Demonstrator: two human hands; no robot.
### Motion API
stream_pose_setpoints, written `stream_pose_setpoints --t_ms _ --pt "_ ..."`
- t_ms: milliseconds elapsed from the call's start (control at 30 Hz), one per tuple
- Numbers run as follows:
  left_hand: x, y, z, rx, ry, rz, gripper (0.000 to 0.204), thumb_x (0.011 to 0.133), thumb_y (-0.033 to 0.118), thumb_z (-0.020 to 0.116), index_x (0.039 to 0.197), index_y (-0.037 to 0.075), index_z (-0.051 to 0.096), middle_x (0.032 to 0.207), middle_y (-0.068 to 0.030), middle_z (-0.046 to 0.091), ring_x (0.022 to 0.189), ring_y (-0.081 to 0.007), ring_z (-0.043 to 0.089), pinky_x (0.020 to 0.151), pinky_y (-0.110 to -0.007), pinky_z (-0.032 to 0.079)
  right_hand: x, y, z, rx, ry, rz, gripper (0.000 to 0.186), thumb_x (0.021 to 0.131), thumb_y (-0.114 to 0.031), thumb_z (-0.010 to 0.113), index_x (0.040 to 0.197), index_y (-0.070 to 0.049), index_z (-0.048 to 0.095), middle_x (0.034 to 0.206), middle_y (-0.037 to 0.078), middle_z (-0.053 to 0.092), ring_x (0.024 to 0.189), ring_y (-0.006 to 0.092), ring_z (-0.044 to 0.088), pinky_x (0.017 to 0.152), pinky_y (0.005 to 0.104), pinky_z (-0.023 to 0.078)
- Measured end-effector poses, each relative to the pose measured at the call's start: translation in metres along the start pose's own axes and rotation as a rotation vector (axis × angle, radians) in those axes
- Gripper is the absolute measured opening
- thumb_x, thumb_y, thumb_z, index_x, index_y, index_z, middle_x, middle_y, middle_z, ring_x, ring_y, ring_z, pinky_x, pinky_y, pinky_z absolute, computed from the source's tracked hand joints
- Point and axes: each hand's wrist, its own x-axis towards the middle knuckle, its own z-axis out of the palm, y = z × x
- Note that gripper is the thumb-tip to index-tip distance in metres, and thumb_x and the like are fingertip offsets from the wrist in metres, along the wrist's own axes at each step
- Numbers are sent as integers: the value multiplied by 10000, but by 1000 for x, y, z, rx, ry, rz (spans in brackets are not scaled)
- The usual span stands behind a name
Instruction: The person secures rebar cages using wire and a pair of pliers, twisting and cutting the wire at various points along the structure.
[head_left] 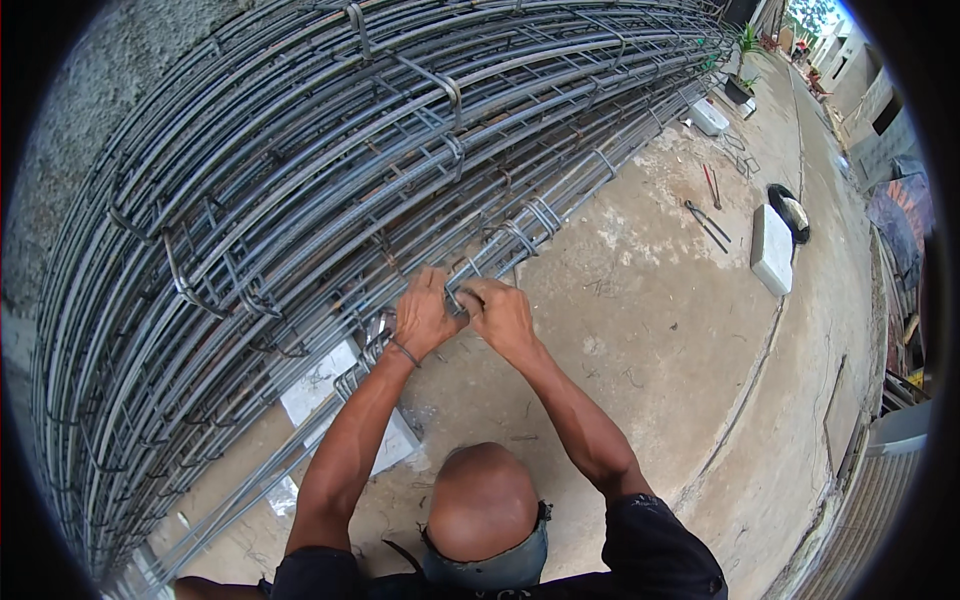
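Both of my hands are closed close together at the near edge of a long rebar cage (590, 185). Between them shows a short piece of a bent steel stirrup (452, 300), gripped by my left hand (427, 312) and my right hand (503, 318). My fingers partly hide it. Several more stirrups (518, 236) sit grouped around the bars just beyond my hands. Others (352, 378) hang by my left wrist. A large stack of rebar cages (300, 190) rises to the left, against a rough wall.
White blocks (395, 446) lie beneath the bars. On the concrete floor (640, 350) to the right are pincers (708, 226), a red-handled tool (712, 186), another white block (771, 250) and a dark ring-shaped thing (789, 212). A potted plant (740, 88) stands far off. My bent knee (486, 500) is below my hands.
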Motion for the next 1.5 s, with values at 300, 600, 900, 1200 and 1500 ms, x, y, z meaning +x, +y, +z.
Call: stream_pose_setpoints --t_ms 300,600,900,1200,1500 --pt "-130 -38 -35 312 135 -131 860 578 285 826 1265 -25 412 1195 -226 464 1175 -417 395 1052 -506 276 27 19 -21 -174 -58 67 229 796 -219 671 898 -15 650 832 180 572 763 371 602 651 450 490" --pt "-48 13 -23 56 48 -105 1085 546 314 844 1375 -52 248 1355 -271 339 1280 -421 311 1078 -490 241 19 -3 8 -289 -161 -252 123 726 -24 561 808 52 612 819 227 581 772 392 612 669 464 503" --pt "-62 -8 -4 107 -34 -74 865 628 281 767 1315 -42 353 1190 -248 526 1118 -379 519 1068 -493 259 -10 -30 18 105 -455 -212 159 742 -58 611 863 46 616 783 227 568 774 402 591 685 471 480" --pt "-78 -3 -33 285 125 30 788 647 301 761 1279 -24 422 1103 -231 585 1023 -384 560 1052 -479 287 67 67 -38 -554 25 39 158 780 -82 586 914 0 603 882 194 576 839 379 598 674 466 505" --pt "2 17 -7 -50 21 -126 459 727 252 693 1108 18 588 992 -257 606 858 -425 605 735 -459 501 78 50 -35 -454 -117 -90 90 763 -55 565 768 10 628 845 217 598 746 395 626 658 469 511"
